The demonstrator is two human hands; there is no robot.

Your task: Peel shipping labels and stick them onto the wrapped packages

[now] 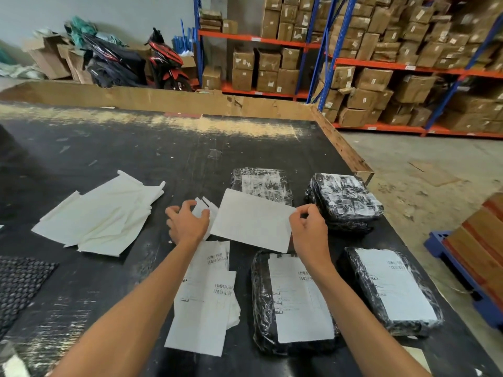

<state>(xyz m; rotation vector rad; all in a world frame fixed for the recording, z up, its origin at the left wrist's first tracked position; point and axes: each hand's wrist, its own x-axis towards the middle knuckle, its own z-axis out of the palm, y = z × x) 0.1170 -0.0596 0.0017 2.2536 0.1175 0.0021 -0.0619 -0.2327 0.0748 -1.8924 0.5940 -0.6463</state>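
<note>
My right hand (309, 229) pinches the right edge of a white label sheet (251, 220), held blank side up above the black table (114, 148). My left hand (187, 224) grips folded white paper (203, 210) at the sheet's left edge. Several black wrapped packages lie on the right side of the table: the two near ones (292, 303) (392, 289) carry white labels, and two far ones (262, 185) (344, 202) sit behind the held sheet. Printed shipping labels with barcodes (209, 292) lie in a loose stack between my forearms.
A pile of cream backing sheets (100, 216) lies at the left. A dark mesh mat (19, 284) sits at the near left. A cardboard wall (163, 97) lines the table's far edge. Shelves of cartons (381, 63) and a motorbike (166, 61) stand beyond. A blue pallet (460, 270) is at the right.
</note>
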